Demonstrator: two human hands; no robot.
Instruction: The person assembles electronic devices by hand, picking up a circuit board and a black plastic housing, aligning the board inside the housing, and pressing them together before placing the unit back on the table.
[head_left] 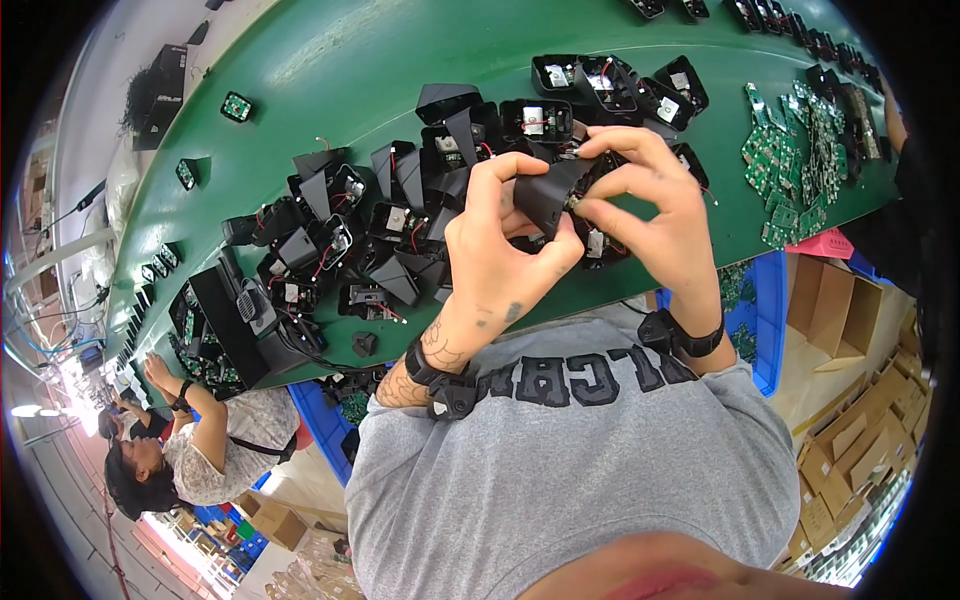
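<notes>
Above the near edge of the green table point(340, 55), my left hand point(505, 235) is closed around a black plastic housing point(545, 197), thumb below and fingers on top. My right hand point(650, 200) meets the housing's right, open side, its thumb and fingers pinched at small parts there. What exactly those right fingertips grip is too small to make out. Just beyond and to the left lie many similar black housings point(400, 222), several with circuit boards, silvery parts and red-and-black wires showing. A housing with a white part point(533, 121) sits directly behind my hands.
A heap of green circuit boards point(785, 170) covers the table's right side. Blue bins point(768, 320) stand below the near edge. A black box point(228, 318) holding boards is at left, near another person point(215, 430) working. Cardboard boxes point(835, 305) are on the floor at right.
</notes>
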